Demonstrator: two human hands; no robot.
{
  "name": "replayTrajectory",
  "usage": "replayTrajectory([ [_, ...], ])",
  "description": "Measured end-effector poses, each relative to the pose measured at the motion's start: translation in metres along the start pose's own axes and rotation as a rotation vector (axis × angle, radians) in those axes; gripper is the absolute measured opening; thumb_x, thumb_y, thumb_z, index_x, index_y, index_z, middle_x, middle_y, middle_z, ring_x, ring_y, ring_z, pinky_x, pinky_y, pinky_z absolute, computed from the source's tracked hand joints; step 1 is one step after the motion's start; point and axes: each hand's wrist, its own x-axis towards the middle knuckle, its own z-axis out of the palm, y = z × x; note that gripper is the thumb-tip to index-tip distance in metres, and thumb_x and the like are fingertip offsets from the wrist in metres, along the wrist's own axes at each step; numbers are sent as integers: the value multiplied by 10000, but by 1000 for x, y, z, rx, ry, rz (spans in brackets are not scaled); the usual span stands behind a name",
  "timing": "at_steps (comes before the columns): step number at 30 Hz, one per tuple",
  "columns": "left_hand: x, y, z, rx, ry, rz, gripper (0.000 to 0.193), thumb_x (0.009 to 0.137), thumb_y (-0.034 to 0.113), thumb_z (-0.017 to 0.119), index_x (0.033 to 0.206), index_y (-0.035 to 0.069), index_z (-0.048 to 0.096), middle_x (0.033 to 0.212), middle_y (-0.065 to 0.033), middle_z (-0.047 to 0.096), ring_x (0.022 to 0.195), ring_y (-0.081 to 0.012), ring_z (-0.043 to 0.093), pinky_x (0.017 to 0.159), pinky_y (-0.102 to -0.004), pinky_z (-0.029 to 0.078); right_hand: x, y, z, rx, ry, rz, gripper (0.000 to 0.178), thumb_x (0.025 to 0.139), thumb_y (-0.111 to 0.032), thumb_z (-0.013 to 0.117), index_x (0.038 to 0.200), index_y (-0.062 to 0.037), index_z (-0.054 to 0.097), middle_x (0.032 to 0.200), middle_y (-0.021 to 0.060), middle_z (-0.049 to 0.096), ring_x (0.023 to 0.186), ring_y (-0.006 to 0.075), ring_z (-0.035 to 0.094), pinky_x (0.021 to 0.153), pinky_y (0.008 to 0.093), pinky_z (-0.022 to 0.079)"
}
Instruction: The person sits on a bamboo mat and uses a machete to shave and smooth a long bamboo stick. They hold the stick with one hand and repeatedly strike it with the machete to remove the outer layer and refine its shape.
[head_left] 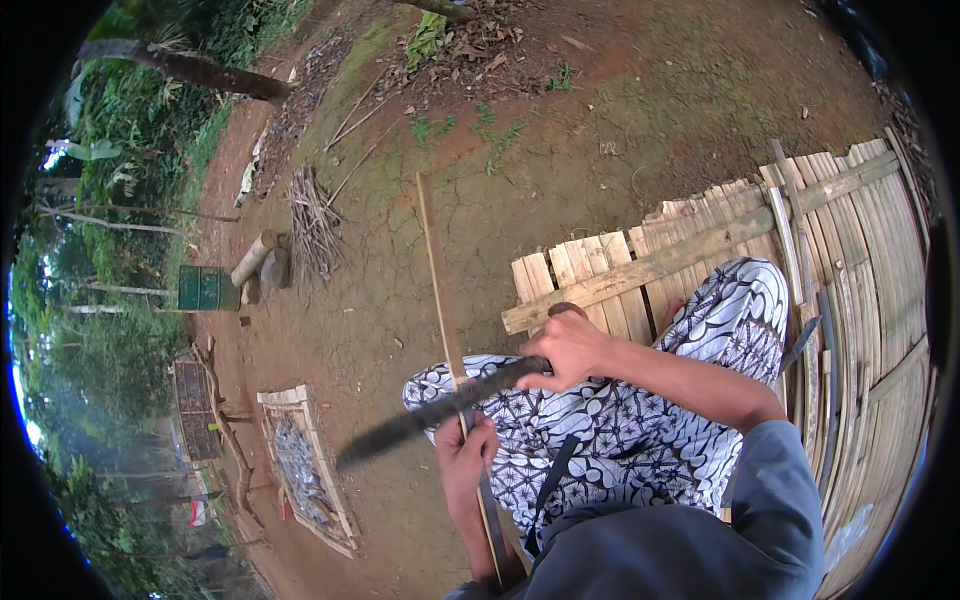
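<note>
My right hand [572, 350] is closed round the handle of a machete [432, 416]. Its dark, broad blade points to the lower left and crosses over a long bamboo strip [436, 270]. Just below the blade, my left hand [467, 447] grips that strip, thumb and fingers wrapped round it. The strip runs from beside my left forearm up past my knee, its far end over the bare ground. Blade and strip appear to touch at the crossing. Patterned black-and-white trousers [620, 430] cover my bent legs beneath both hands.
I sit on a bamboo slat platform [880, 250] edged by a split bamboo rail [700, 240]. Another dark blade [800, 340] lies on it to my right. On the ground are a bundle of sticks [312, 225], a green drum [207, 288], a log [254, 257] and a wood-framed bed of grey pieces [300, 470].
</note>
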Motion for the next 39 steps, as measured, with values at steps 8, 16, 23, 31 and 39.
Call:
replayTrajectory([
  [8, -1, 5, 4, 19, -12, -18, 485, 848, -82, 516, 1328, -20, 504, 599, 8, 463, 405, -56, 384, 380, -215, 290, -2, -5, 3, -57, -12, -44, 560, 836, -578, 561, 710, -42, 665, 573, 161, 611, 519, 336, 610, 505, 439, 485],
  [16, 3, -2, -5, -12, -49, 5, 474, 837, -63, 510, 1309, -80, 478, 561, -9, 432, 404, -77, 375, 381, -231, 281, -3, -12, 1, 17, 25, -30, 506, 820, -556, 596, 693, -69, 658, 542, 142, 596, 526, 341, 612, 503, 432, 479],
  [23, 1, 14, -5, -60, -55, 33, 526, 835, -104, 498, 1355, -44, 449, 636, 18, 425, 447, -62, 392, 408, -211, 302, -3, -3, 6, -10, 50, 130, 486, 823, -530, 603, 685, -65, 636, 535, 120, 585, 490, 326, 588, 490, 442, 469],
  [31, -2, 14, -12, 47, -44, 55, 476, 807, -98, 478, 1282, -76, 474, 604, -7, 410, 412, -71, 382, 386, -223, 286, 2, 5, 6, 54, 25, 87, 485, 803, -541, 615, 695, -70, 640, 548, 125, 591, 502, 341, 590, 467, 423, 451],
  [39, -9, 21, 1, -20, -95, 71, 440, 808, -127, 484, 1242, -54, 504, 619, 5, 417, 443, -57, 388, 404, -219, 299, -1, 10, -6, 85, 104, -1, 519, 798, -551, 615, 693, -42, 634, 573, 140, 604, 529, 347, 601, 501, 417, 473],
])
